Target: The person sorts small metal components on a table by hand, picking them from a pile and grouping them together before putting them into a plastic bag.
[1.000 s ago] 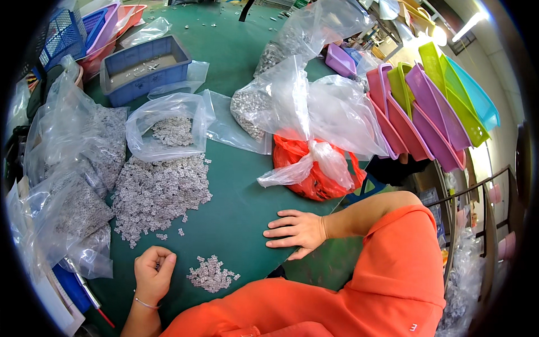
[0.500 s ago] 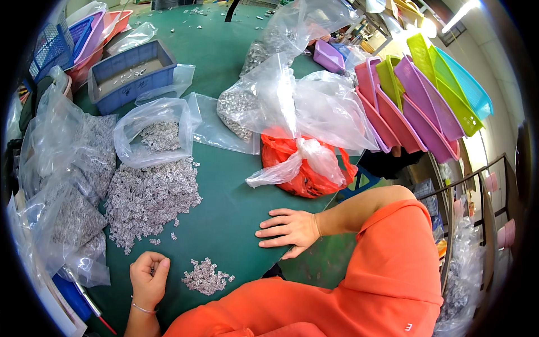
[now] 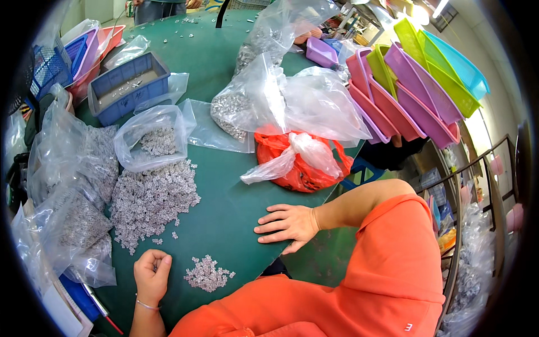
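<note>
My left hand [image 3: 151,275] rests on the green table [image 3: 224,213] with its fingers curled into a loose fist; whether it holds any small part I cannot tell. Just right of it lies a small heap of tiny grey-white parts [image 3: 206,274]. A much bigger pile of the same parts [image 3: 149,202] spreads above the left hand. My right hand [image 3: 286,223] lies flat and empty on the table near its front edge, fingers apart and pointing left.
Clear plastic bags of parts [image 3: 62,185] crowd the left side, and one open bag [image 3: 154,137] sits behind the big pile. An orange bag [image 3: 303,163], more clear bags [image 3: 269,95], a blue tray [image 3: 129,84] and stacked coloured trays [image 3: 415,84] stand further back.
The view has shifted slightly. My left hand has slid a little down and left; my right hand stays flat on the table.
</note>
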Action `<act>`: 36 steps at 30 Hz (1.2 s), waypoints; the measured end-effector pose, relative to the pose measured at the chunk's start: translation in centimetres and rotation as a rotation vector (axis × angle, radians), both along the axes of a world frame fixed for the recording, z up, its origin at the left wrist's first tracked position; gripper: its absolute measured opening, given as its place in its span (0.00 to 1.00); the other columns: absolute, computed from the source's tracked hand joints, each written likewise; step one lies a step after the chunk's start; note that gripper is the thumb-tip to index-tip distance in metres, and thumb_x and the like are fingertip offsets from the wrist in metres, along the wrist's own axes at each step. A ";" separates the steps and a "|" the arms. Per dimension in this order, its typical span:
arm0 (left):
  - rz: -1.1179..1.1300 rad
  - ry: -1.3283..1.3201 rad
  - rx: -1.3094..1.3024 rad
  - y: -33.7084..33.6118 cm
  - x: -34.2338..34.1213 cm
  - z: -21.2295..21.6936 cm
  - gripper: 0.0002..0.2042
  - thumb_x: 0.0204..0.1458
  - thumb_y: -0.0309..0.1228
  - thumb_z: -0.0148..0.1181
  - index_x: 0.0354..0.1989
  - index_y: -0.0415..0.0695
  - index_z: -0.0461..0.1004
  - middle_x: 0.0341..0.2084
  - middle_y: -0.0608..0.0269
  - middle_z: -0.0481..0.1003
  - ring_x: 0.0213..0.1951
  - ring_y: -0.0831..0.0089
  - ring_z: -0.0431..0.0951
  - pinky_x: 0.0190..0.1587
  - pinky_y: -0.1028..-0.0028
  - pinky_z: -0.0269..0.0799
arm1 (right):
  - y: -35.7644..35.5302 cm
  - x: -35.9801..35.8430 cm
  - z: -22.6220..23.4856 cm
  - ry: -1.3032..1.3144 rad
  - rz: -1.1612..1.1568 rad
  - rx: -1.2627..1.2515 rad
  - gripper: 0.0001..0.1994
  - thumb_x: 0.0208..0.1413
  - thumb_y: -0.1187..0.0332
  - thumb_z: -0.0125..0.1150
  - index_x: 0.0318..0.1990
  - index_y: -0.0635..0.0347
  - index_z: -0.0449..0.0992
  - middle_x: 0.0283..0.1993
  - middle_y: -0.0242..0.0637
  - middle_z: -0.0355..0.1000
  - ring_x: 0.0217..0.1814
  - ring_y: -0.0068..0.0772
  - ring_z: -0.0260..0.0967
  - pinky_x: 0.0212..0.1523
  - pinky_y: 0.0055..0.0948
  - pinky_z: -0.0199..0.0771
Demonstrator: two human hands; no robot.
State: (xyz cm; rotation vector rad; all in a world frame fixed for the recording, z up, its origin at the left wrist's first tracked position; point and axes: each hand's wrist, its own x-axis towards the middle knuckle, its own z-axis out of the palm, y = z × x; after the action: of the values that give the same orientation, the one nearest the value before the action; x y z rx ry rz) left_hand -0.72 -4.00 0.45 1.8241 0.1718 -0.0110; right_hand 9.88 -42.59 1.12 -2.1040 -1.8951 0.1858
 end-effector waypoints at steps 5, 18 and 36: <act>-0.020 -0.011 0.043 0.1 0.1 0.1 0.05 0.50 0.23 0.59 0.25 0.38 0.72 0.15 0.76 0.64 0.19 0.89 0.59 0.21 0.83 0.53 | 0.1 0.1 0.2 -0.026 0.009 0.001 0.33 0.47 0.47 0.58 0.60 0.51 0.65 0.64 0.40 0.59 0.64 0.42 0.57 0.63 0.50 0.54; -0.013 -0.033 0.007 0.1 0.0 -0.2 0.05 0.50 0.26 0.60 0.26 0.37 0.73 0.16 0.73 0.68 0.20 0.88 0.63 0.23 0.83 0.58 | 0.1 -0.3 0.7 -0.078 0.018 -0.013 0.33 0.48 0.48 0.58 0.62 0.52 0.63 0.65 0.41 0.58 0.65 0.44 0.56 0.63 0.50 0.54; -0.084 -0.036 0.098 0.4 0.0 0.1 0.07 0.51 0.29 0.61 0.30 0.38 0.75 0.20 0.73 0.71 0.24 0.88 0.66 0.27 0.83 0.63 | 0.5 -0.7 1.3 -0.130 -0.002 -0.093 0.33 0.49 0.47 0.58 0.62 0.48 0.64 0.65 0.35 0.58 0.64 0.39 0.57 0.62 0.48 0.55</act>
State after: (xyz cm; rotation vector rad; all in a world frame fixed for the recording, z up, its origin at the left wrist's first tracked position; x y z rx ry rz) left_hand -0.76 -3.63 0.57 1.9270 0.0717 -0.0293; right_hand 9.14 -42.12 2.46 -2.2286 -1.9936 0.1415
